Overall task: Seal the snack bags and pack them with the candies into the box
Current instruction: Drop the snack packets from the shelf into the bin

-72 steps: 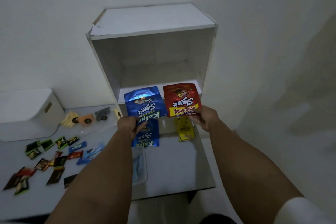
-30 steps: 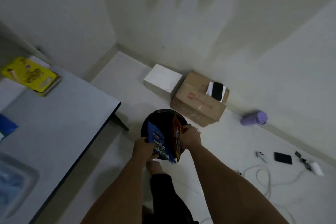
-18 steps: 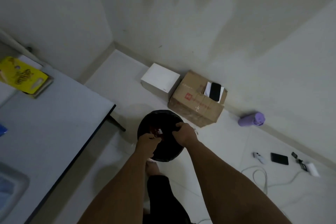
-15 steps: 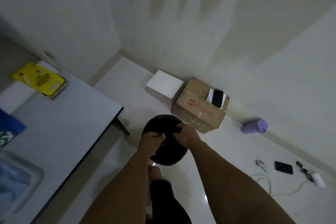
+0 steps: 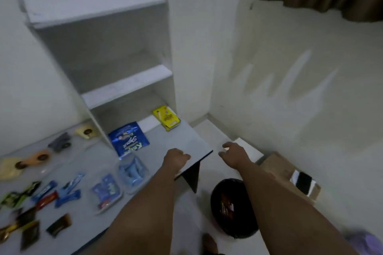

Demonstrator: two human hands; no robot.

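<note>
While I watch through the head camera, the only view I have, both bare hands hang in the middle of the frame and grasp nothing. My left hand [image 5: 176, 157] hovers over the right edge of the grey table [image 5: 176, 141], fingers loosely curled; my right hand [image 5: 233, 154] is just past the table corner, above the floor, fingers relaxed.

A blue snack bag [image 5: 129, 138] lies flat on the table at centre left, against the foot of the white shelf unit [image 5: 99, 27]. A yellow snack bag [image 5: 166, 117] lies further back, at the shelf's lower right corner. Wrapped candies [image 5: 41, 198] are scattered across the lower left of the frame, near clear plastic trays [image 5: 132, 170] holding blue packets.

I judge the foil bags to be light, crinkly and slippery, easily crushed; pinching them by the top seam with both hands looks safest. The candies seem small and light, best pinched or scooped.

A black round bin [image 5: 232, 207] stands on the floor at lower centre right, with something red inside that I cannot identify. The packing box itself is not clearly in view. Motion blur smears the left edge, so the candy labels and the small toy-like objects there are unreadable.
</note>
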